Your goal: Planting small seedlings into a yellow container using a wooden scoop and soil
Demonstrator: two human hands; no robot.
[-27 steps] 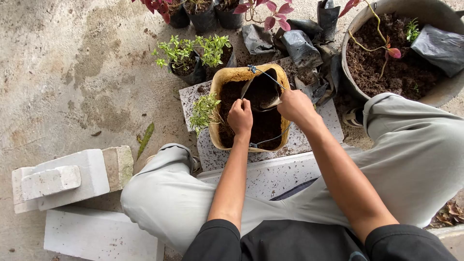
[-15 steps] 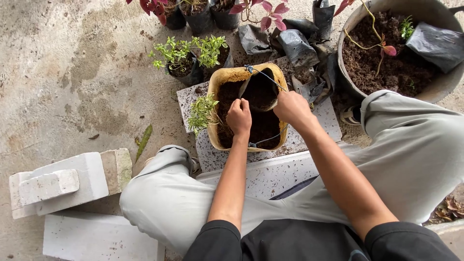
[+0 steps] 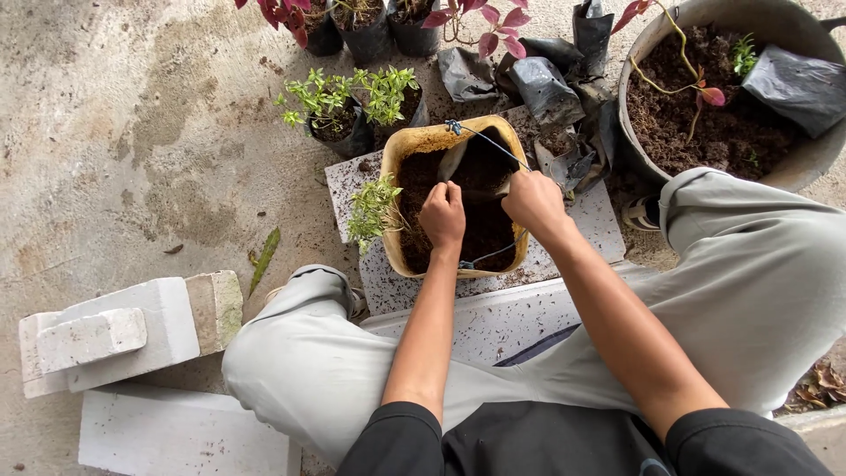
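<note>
A tan planter pot (image 3: 412, 141) full of dark soil sits on a speckled white tile (image 3: 592, 216) between my knees. A thin wire handle (image 3: 490, 143) crosses its top. My left hand (image 3: 442, 214) is closed over the soil inside the pot, beside a small green seedling (image 3: 374, 204) that leans over the pot's left rim. My right hand (image 3: 533, 200) grips the handle of a small scoop (image 3: 456, 159) whose blade is in the soil at the far end of the pot.
Small green plants in black bags (image 3: 352, 101) and red-leaved plants (image 3: 483, 25) stand behind the pot. Crumpled black bags (image 3: 546, 84) lie to the right, next to a big basin of soil (image 3: 714, 115). White blocks (image 3: 115, 330) lie at the left.
Both hands stay in the pot with only small shifts; my right hand has moved slightly toward me with the scoop. The view has shifted a little.
</note>
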